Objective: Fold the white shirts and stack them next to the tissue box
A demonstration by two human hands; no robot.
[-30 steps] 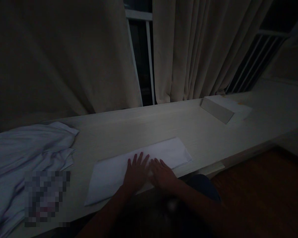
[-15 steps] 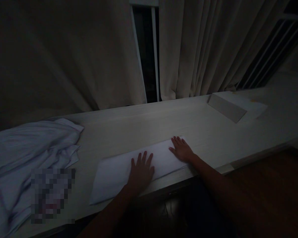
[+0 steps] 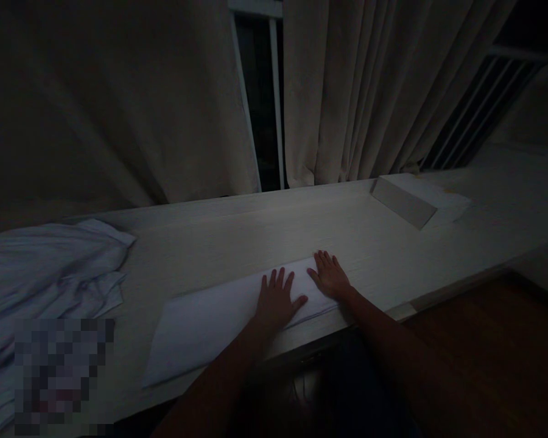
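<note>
A long folded white cloth (image 3: 196, 325) lies flat along the front of the pale table (image 3: 237, 243). My left hand (image 3: 277, 302) rests palm down on its middle-right part, fingers spread. On the cloth's right end lies my right hand (image 3: 331, 277), also flat, with its thumb held apart from the fingers. Neither hand grips anything. A short gap separates the two hands.
Rumpled light cloth (image 3: 50, 261) is heaped at the left, with a pixelated patch (image 3: 64, 371) in front of it. A box-like object (image 3: 404, 204) stands at the back right. Curtains (image 3: 338, 91) hang behind the table, before a dark barred window (image 3: 258, 103).
My left hand has slid right along the cloth, closer to my right hand. My right hand stays at the right end. The view has turned slightly, shifting the surroundings.
</note>
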